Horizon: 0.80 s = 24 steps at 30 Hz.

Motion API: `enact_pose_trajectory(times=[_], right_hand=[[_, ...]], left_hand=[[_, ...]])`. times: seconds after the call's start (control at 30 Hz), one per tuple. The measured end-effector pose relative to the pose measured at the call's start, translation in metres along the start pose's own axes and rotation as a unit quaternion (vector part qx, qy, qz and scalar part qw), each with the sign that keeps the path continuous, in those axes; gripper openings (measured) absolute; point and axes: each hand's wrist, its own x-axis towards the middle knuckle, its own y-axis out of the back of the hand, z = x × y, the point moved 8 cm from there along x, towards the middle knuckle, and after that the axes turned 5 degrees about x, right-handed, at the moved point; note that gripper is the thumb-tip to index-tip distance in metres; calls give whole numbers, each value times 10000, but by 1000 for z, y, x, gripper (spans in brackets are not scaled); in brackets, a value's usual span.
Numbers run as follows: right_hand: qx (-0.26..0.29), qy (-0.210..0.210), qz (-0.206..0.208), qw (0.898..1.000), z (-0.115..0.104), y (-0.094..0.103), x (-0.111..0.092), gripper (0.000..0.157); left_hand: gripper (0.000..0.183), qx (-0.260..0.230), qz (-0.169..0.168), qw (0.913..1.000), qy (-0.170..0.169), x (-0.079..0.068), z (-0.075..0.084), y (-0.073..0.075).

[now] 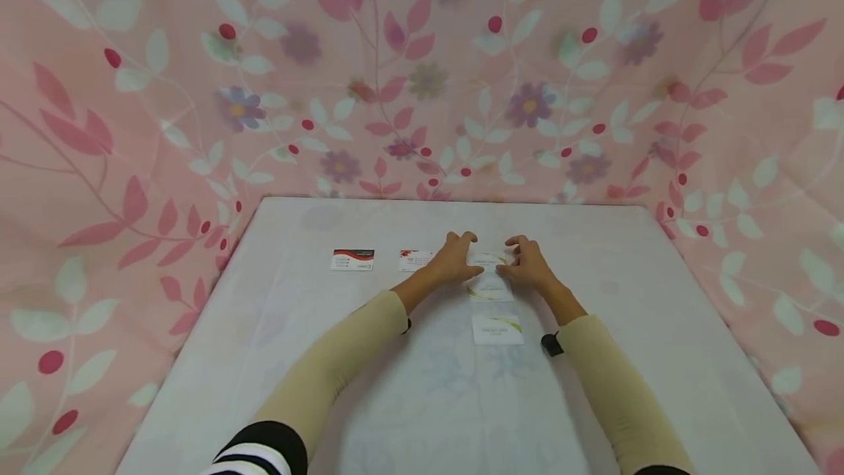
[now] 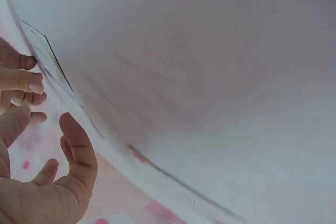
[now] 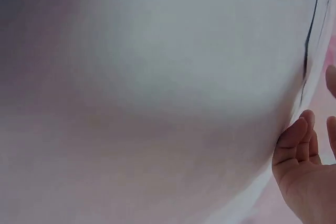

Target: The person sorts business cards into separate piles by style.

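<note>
Three white cards with green-yellow curves stand in a column on the white table: a far card (image 1: 489, 261), a middle card (image 1: 490, 289) and a near card (image 1: 497, 329). At the far card's left side is my left hand (image 1: 453, 259), its fingers bent and spread, with nothing gripped. My right hand (image 1: 530, 267) is at the right side of the same card, thumb by the seam with the middle card; whether it touches is hard to tell. In the right wrist view, the right hand's fingers (image 3: 296, 132) reach the card line.
Left of the column lies a card with a red flower (image 1: 414, 261), partly covered by my left hand. Farther left is a red, black and white business card (image 1: 352, 260). A pink floral cloth (image 1: 422, 79) hangs behind the white table (image 1: 297, 358).
</note>
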Motion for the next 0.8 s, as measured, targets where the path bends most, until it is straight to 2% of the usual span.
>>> enact_pose_trajectory(times=[0.13,0.27,0.4,0.57,0.67,0.8], right_hand=[[-368,386,0,9986,-8,0,-10,49],[-668,425,-467,9958,-15,-7,-23,46],[-953,396,-924,9904,-18,-12,-34,48],[-1063,310,-1030,9885,-19,-12,-42,49],[-990,215,-942,9904,-15,-13,-42,50],[-974,286,-873,9910,-12,-17,-41,51]], left_hand=[[71,184,-237,9995,-124,-16,2,0],[76,214,-595,9980,-19,-28,-2,-7],[71,111,-756,9971,3,-33,-3,-14],[64,94,-810,9966,-85,-33,-1,-22],[63,128,-656,9977,-105,-31,-2,-21],[62,159,-576,9981,-138,-30,-6,-22]])
